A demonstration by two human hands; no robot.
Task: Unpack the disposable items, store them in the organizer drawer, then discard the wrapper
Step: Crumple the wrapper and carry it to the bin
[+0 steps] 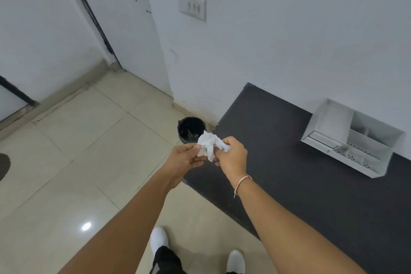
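Observation:
A crumpled white wrapper (209, 143) is held between both hands in the middle of the view. My left hand (185, 160) pinches its left side with the fingertips. My right hand (232, 157) grips its right side, fingers curled around it. Just beyond the hands, a small black waste bin (190, 128) stands on the floor against the wall, its mouth open and dark scraps inside. The white organizer (347, 138) sits on the dark table (289, 184) at the right, against the wall, with several open compartments and a low drawer at its front left.
The table's near corner lies under my hands. Beige floor tiles (89, 151) spread to the left. A white wall with a switch plate (193, 7) and a door (115, 18) stand behind. My white shoes (159, 240) show at the bottom.

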